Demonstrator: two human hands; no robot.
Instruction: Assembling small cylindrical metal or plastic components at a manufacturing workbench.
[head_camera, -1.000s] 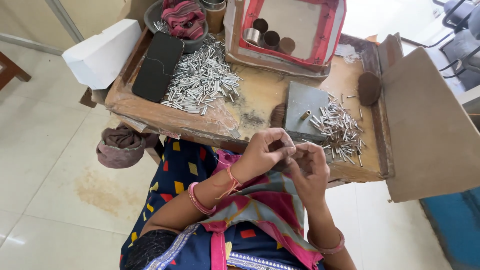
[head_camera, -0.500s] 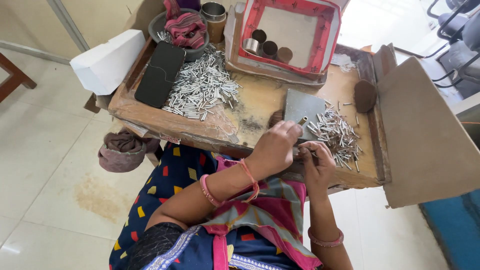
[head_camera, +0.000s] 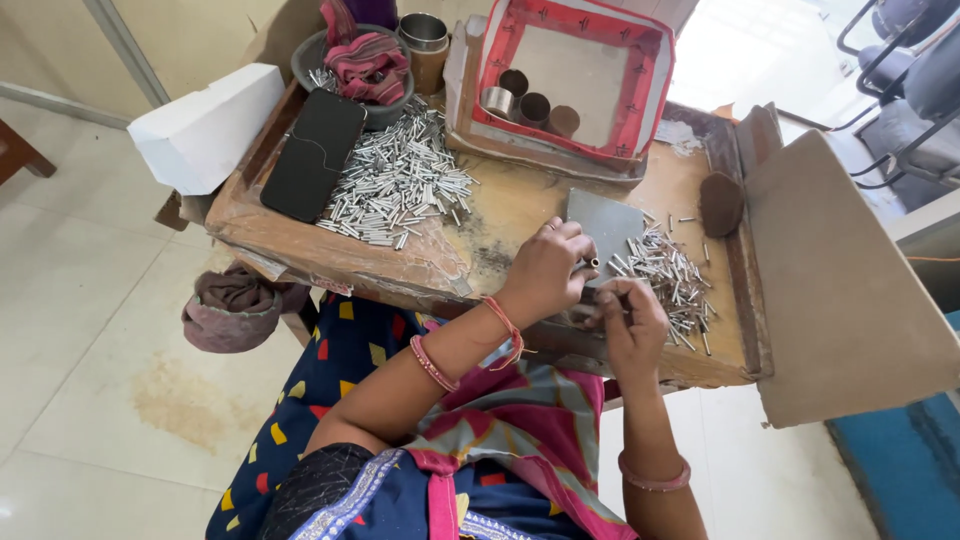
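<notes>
Left hand (head_camera: 545, 270) pinches what looks like a small metal tube (head_camera: 590, 264); right hand (head_camera: 628, 318) rests just beside it, touching the near pile of tubes (head_camera: 665, 275) on the grey plate (head_camera: 600, 222).

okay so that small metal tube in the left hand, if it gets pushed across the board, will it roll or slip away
The small metal tube looks round and smooth, so it would probably roll if nudged sideways. It seems shiny, so likely slippery in a fingertip pinch by the left hand. Being thin and short like the loose pile beside the right hand, it is probably light and stiff.
</notes>
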